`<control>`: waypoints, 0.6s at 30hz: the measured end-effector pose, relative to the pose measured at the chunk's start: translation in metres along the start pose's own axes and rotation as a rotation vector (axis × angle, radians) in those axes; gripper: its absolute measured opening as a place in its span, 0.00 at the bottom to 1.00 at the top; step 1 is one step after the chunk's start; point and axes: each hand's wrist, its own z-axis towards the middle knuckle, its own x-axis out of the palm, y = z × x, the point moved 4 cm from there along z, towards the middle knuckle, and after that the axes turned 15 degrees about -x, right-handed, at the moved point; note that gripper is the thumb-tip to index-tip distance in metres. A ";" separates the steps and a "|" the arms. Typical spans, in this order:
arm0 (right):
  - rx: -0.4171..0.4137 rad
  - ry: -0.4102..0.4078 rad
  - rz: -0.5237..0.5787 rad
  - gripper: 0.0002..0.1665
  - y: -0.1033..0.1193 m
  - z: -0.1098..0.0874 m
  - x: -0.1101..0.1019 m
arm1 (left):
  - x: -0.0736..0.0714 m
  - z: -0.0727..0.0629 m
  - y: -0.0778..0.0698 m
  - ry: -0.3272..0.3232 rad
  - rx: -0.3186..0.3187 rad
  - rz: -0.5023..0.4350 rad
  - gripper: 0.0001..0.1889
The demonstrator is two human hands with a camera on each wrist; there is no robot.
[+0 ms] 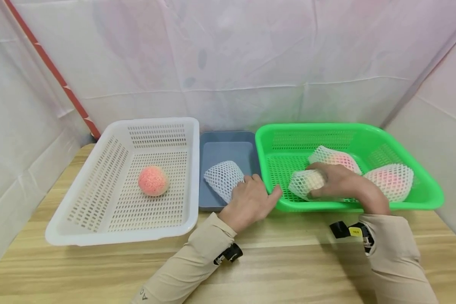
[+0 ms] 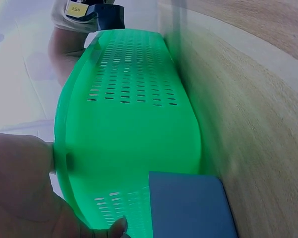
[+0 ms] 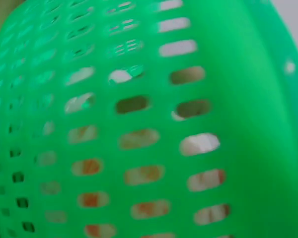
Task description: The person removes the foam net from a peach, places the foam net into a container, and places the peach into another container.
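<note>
My right hand (image 1: 340,181) reaches into the green basket (image 1: 433,196) and grips a pale yellow peach in a white foam net (image 1: 299,185). Two more netted peaches lie there, a pink one (image 1: 393,181) at the right and another (image 1: 342,160) behind my hand. At the basket's near left corner, my left hand (image 1: 252,202) holds the rim, thumb over it and fingers outside. Beside those fingers, an apparently flat foam net (image 1: 224,177) lies in the grey-blue tray (image 1: 228,143). Only the basket's slotted wall (image 3: 248,124) fills the right wrist view, with blurred colours behind.
A white slotted basket (image 1: 191,177) stands at the left, holding one bare pink peach (image 1: 153,181). The tray sits between the two baskets on a wooden table (image 1: 289,261). Pale cloth (image 1: 243,50) hangs behind and at both sides.
</note>
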 end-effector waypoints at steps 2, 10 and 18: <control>-0.006 -0.018 0.018 0.48 0.002 0.000 -0.002 | 0.000 0.000 0.000 0.002 0.002 0.001 0.33; -0.016 -0.108 0.021 0.44 0.005 0.000 -0.008 | 0.001 -0.001 0.000 0.010 -0.007 -0.006 0.33; -0.047 -0.244 0.026 0.49 0.012 -0.001 -0.018 | 0.002 -0.002 -0.002 -0.087 -0.006 0.018 0.30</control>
